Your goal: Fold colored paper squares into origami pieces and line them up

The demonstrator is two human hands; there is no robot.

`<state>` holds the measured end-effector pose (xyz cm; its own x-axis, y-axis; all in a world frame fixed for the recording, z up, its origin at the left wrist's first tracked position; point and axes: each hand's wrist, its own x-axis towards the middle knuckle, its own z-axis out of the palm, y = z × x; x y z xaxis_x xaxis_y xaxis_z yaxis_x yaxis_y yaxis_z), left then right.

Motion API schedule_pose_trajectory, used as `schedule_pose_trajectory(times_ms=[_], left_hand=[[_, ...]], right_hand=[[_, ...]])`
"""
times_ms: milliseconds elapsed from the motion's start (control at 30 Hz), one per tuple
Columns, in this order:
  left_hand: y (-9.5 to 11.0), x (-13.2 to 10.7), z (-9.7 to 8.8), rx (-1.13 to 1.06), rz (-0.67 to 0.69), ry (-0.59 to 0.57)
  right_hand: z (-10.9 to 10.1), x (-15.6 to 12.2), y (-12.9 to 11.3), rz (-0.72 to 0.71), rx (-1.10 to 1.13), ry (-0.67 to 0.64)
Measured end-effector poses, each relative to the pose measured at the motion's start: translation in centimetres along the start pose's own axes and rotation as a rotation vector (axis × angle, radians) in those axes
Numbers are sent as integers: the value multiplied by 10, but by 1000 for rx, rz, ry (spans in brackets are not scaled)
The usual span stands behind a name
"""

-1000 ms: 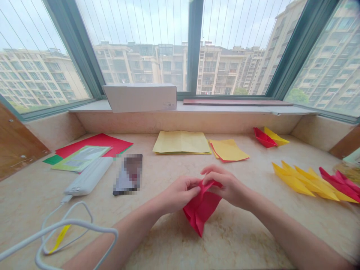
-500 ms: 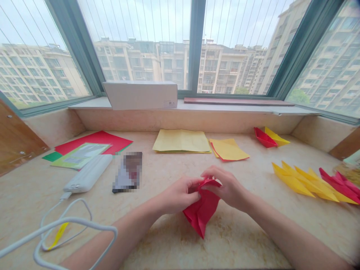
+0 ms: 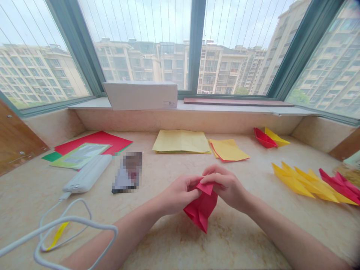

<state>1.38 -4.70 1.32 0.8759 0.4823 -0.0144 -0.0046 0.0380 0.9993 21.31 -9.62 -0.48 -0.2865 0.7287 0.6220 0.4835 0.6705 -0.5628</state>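
Note:
A partly folded piece of red paper (image 3: 203,210) is held up between both hands, just above the stone counter. My left hand (image 3: 182,193) pinches its upper left side between thumb and fingers. On the upper right, my right hand (image 3: 223,183) grips the top edge, where a small flap hangs down toward me. The lower end of the paper narrows to a point, with creases showing. My right fingertips are partly hidden behind the paper.
Yellow folded boats (image 3: 306,182) lie at right, near a red one (image 3: 339,185). Behind sit a yellow paper stack (image 3: 181,140) and smaller orange sheets (image 3: 229,150). At left are a white power bank (image 3: 88,174) with its looping cable (image 3: 75,221) and a phone (image 3: 128,172).
The top edge of the red paper has been turned down into a small flap facing me. My right hand has shifted slightly left, its fingers now over the paper's top.

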Motion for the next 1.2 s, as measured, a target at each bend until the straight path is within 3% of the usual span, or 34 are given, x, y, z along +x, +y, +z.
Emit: schedule_pose_trajectory(times_ms=[200, 333, 600, 833, 1067, 1200], left_hand=[[4, -1, -1, -34, 11, 37], [5, -2, 1, -78, 29, -1], [-8, 0, -2, -137, 18, -63], [-6, 1, -7, -163, 46, 60], [-4, 0, -6, -148, 34, 123], [0, 0, -3, -97, -3, 166]], right_hand=[[-3, 1, 0, -11, -31, 34], [-4, 4, -1, 29, -62, 75], [1, 3, 0, 342, 1, 194], [-5, 6, 0, 429, 64, 276], [-3, 7, 0, 435, 180, 237], [-1, 7, 1, 424, 142, 280]])
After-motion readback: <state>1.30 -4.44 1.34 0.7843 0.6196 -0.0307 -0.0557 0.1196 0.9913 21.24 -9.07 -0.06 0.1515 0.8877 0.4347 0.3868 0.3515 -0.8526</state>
